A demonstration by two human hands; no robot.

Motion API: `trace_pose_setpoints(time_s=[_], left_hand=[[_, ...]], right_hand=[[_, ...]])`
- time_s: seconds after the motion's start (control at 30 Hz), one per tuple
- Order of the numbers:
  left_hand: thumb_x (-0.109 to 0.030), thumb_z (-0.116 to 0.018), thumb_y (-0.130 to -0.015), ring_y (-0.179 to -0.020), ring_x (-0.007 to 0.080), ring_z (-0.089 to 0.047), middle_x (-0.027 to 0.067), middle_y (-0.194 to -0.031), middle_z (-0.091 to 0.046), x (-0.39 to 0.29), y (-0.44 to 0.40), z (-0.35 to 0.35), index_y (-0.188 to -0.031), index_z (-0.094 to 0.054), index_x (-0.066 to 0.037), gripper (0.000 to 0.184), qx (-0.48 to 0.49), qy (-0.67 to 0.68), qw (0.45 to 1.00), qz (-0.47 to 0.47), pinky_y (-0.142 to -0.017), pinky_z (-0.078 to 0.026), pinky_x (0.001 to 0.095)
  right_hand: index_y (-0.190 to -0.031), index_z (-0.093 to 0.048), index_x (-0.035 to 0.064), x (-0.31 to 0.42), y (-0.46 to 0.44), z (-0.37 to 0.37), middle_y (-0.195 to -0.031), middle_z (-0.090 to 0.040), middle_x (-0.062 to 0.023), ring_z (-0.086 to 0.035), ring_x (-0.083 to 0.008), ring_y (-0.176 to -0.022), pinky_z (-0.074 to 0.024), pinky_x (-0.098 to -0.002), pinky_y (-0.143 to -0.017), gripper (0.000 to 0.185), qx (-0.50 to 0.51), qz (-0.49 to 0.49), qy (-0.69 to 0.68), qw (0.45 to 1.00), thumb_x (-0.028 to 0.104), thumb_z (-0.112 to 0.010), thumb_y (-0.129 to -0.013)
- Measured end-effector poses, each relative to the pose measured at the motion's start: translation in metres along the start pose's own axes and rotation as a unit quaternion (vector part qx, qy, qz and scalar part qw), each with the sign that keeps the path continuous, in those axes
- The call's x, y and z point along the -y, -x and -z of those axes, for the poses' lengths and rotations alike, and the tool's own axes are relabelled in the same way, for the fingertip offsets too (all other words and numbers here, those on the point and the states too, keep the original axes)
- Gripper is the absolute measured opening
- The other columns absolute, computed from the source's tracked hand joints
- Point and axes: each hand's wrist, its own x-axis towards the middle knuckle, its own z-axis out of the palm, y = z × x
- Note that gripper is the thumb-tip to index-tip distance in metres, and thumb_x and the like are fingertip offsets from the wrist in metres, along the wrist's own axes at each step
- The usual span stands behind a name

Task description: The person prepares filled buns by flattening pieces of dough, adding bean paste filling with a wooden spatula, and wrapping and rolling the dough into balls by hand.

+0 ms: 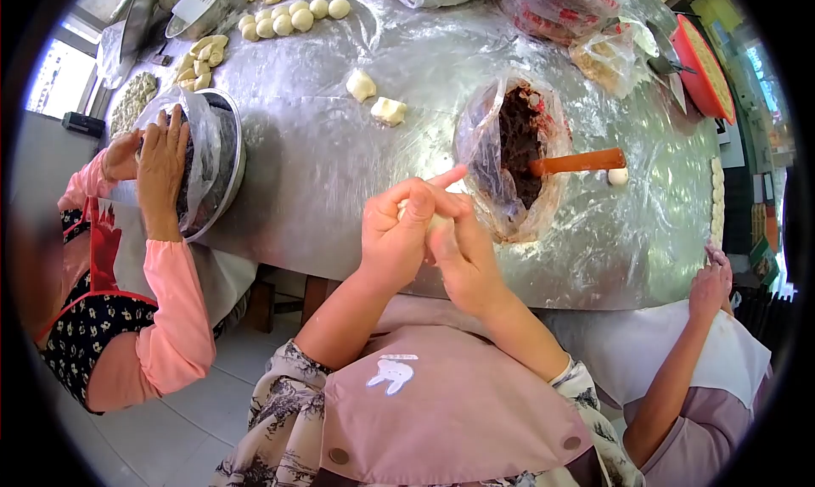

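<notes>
My left hand (395, 232) and my right hand (465, 253) meet above the table's near edge. Between them is a pale piece of dough (436, 224), mostly covered by my fingers and thumbs. My fingers are curled round it, with one finger stretched toward the right. Just beyond my right hand stands an open plastic bag (482, 152) of dark brown filling (516, 139). An orange-brown handle (581, 162) sticks out of the filling. Two loose dough pieces, one rounded (361, 84) and one squarer (389, 111), lie farther back on the floured metal table (314, 164).
At left, a co-worker's hands (161, 160) rest on a plastic-covered metal bowl (236, 160). Another person's hand (711, 283) is at the right edge. Rows of dough balls (293, 17), plastic bags (552, 7) and a red basin (703, 71) stand farther back. A small white ball (618, 177) lies near the handle.
</notes>
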Motion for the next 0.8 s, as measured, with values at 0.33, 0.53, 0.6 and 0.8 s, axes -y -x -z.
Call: trace_pose_setpoints(time_s=[0.33, 0.53, 0.6, 0.8], left_hand=[[-0.062, -0.044, -0.087, -0.110, 0.0285, -0.056, 0.0164, -0.133, -0.048, 0.017, 0.003, 0.005, -0.134, -0.039, 0.002, 0.080, 0.052, -0.130, 0.989, 0.040, -0.100, -0.039, 0.0441], [-0.070, -0.039, -0.085, -0.111, 0.0242, -0.052, 0.0139, -0.144, -0.035, 0.027, -0.004, -0.015, -0.142, -0.027, -0.003, 0.089, 0.111, 0.189, 0.974, 0.063, -0.097, -0.041, 0.0380], [-0.063, -0.035, -0.091, -0.118, 0.0233, -0.046, 0.0147, -0.142, -0.036, 0.016, -0.005, -0.022, -0.143, -0.025, -0.004, 0.080, 0.020, 0.036, 0.999, 0.032, -0.097, -0.039, 0.0352], [-0.034, -0.035, -0.100, -0.114, 0.0235, -0.049, 0.0143, -0.130, -0.046, 0.011, -0.003, -0.001, -0.137, -0.034, -0.003, 0.048, -0.051, -0.024, 0.992, 0.112, -0.094, -0.041, 0.0351]], right_hand=[[-0.101, -0.058, 0.0031, 0.004, 0.002, 0.010, -0.089, -0.059, -0.0091, -0.058, -0.0167, -0.071, -0.0462, -0.0296, -0.061, 0.059, 0.004, -0.083, -0.056, 0.995, 0.053, -0.028, -0.098], [-0.103, -0.051, 0.0039, 0.002, 0.024, 0.059, -0.091, -0.060, -0.0115, -0.059, -0.0148, -0.064, -0.0499, -0.0267, -0.055, 0.050, -0.107, -0.166, -0.242, 0.950, 0.049, -0.030, -0.099], [-0.103, -0.049, 0.0050, -0.013, 0.037, 0.107, -0.087, -0.062, -0.0113, -0.059, -0.0128, -0.061, -0.0512, -0.0254, -0.052, 0.041, -0.191, -0.129, -0.245, 0.942, 0.044, -0.035, -0.100], [-0.100, -0.051, -0.0001, -0.043, 0.037, 0.243, -0.083, -0.063, -0.0158, -0.063, -0.0232, -0.071, -0.0507, -0.0345, -0.063, 0.042, -0.403, -0.225, 0.320, 0.827, 0.038, -0.062, -0.088]])
